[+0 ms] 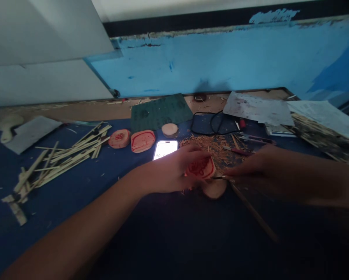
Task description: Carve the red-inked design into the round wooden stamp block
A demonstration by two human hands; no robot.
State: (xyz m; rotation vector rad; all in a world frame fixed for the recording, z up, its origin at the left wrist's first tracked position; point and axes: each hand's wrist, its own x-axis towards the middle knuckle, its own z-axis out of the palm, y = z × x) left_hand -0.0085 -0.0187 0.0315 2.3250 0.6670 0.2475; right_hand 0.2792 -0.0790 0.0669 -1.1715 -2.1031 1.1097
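My left hand (174, 169) is closed round a small wooden slice (202, 168) with a red drawing on its face, holding it over a second plain wooden slice (213, 188). My right hand (250, 167) grips a thin carving tool (250, 208) with a long wooden handle; its metal tip touches the right edge of the red-marked slice. Wood shavings (218, 147) lie just behind both hands on the dark blue cloth.
A lit phone (165, 149) lies beside my left hand. Two more red-marked slices (143, 140) and a plain one (169, 129) sit behind it. Bamboo sticks (60, 157) lie at left, a green mat (159, 111), black cable (212, 122) and papers (259, 109) at back.
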